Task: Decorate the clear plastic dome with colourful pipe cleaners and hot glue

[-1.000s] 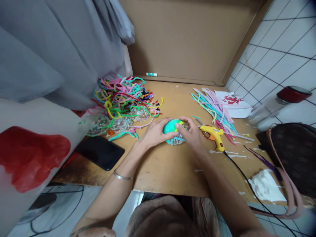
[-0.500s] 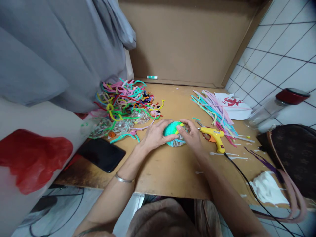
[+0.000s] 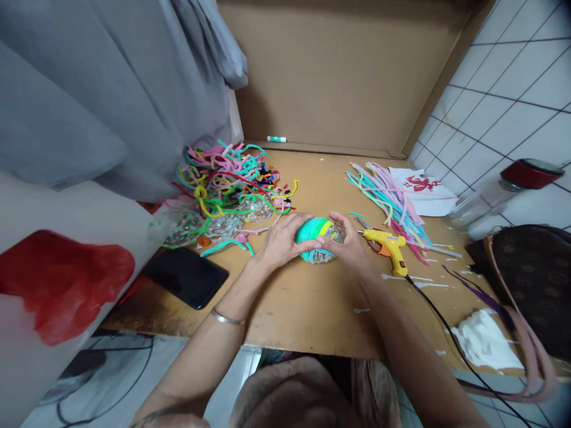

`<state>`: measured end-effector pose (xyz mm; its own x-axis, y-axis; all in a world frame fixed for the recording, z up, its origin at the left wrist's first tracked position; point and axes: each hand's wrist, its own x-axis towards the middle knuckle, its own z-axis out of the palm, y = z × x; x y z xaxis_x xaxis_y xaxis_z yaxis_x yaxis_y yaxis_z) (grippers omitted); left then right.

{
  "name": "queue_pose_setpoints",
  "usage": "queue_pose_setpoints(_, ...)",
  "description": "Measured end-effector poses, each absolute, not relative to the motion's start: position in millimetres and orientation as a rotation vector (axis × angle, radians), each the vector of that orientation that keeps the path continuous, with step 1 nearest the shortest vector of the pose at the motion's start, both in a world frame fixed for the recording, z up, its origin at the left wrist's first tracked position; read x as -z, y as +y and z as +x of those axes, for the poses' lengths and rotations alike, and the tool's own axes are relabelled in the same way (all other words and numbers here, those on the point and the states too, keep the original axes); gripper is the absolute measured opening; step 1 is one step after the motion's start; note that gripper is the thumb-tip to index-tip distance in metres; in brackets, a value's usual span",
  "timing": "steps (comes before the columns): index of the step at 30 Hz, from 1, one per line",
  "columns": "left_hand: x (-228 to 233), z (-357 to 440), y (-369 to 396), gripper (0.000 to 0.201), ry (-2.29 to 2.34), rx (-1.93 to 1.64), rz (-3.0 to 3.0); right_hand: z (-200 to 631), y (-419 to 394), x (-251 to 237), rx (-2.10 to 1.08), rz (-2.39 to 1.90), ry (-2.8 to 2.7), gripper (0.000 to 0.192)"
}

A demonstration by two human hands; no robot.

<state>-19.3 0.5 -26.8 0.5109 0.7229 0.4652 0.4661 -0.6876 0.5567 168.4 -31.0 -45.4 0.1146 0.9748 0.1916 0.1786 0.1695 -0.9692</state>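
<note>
On cardboard desk [image 3: 307, 309] by tiled wall [image 3: 513, 89], both hands cup ball [image 3: 314, 235].

i take this for a home craft corner, not a proper workshop. the table [image 3: 312, 309] is a sheet of cardboard squeezed between a white tiled wall [image 3: 513, 89] and hanging grey cloth [image 3: 111, 89]. heaps of coloured pipe cleaners [image 3: 227, 175], a yellow glue gun [image 3: 387, 244], a phone [image 3: 185, 276] and a brown handbag [image 3: 530, 273] lie about it.
</note>
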Motion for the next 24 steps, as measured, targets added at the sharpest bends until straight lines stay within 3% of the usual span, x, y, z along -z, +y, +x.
queue_pose_setpoints(13,38.4,-18.6,4.3,0.081,0.989,-0.917,2.419,170.4,-37.2,38.1,-0.871,-1.237,-1.437,0.085)
queue_pose_setpoints(24,44.8,-13.4,8.8,0.084,0.909,-0.86,2.224,174.2,-39.5,33.9,-0.683,-1.256,-1.591,0.073)
